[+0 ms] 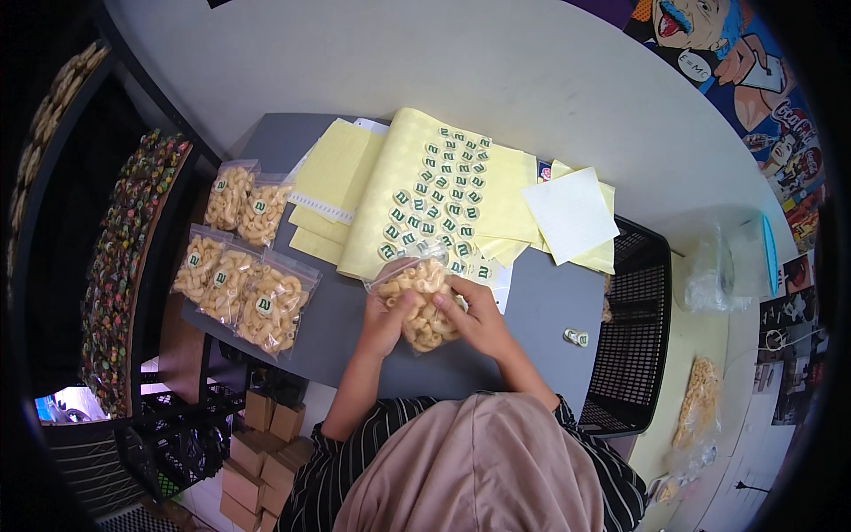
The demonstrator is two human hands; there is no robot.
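Between my two hands is a clear plastic bag of curved, pale snack pieces [429, 330], held over the near part of the grey table. My left hand [385, 321] grips its left side, thumb lying across the front. On the right side, my right hand [479, 316] holds the bag with its thumb pressed on the front. Just beyond the bag lies a pale yellow sheet [377, 217] bearing rows of round stickers [434, 199] with a green mark. Several filled bags [270, 306], each with a round sticker, lie on the table's left side.
More yellow sheets [328, 177] and a white square sheet [572, 213] lie on the grey table [550, 301]. A small sticker scrap [576, 337] is near its right edge. A black plastic crate [628, 346] stands at the right; cardboard boxes [257, 452] are stacked at lower left.
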